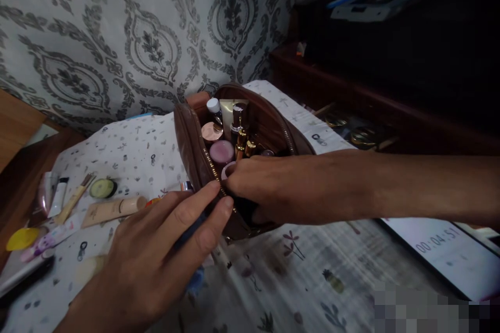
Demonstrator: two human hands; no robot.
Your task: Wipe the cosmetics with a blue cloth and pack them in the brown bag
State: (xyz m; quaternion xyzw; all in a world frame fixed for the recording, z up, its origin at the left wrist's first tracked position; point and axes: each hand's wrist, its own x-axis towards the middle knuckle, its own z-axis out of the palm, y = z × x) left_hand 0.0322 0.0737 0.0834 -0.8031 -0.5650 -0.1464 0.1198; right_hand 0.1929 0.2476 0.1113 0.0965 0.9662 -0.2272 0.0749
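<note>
A brown cosmetic bag [187,135] stands unzipped on the patterned cloth, full of makeup items. Inside it are a pink round-topped item [222,152], a rose-gold lid [212,131], a white-capped bottle [213,106], a pale gold tube [228,117] and gold-trimmed lipsticks [241,141]. My right hand [269,187] reaches into the near part of the bag, its fingers curled down and mostly hidden beside a pale round item [228,170]. My left hand [164,244] holds the zipped rim on the left, index and middle fingertips on the zipper; its thumb is hidden.
On the cloth [117,151] to the left lie a beige tube [113,210], a green-topped jar [102,188], a yellow item [22,239] and several other cosmetics. A phone [437,250] showing a timer lies at right. Dark wooden furniture [332,78] borders the right side; patterned fabric hangs behind.
</note>
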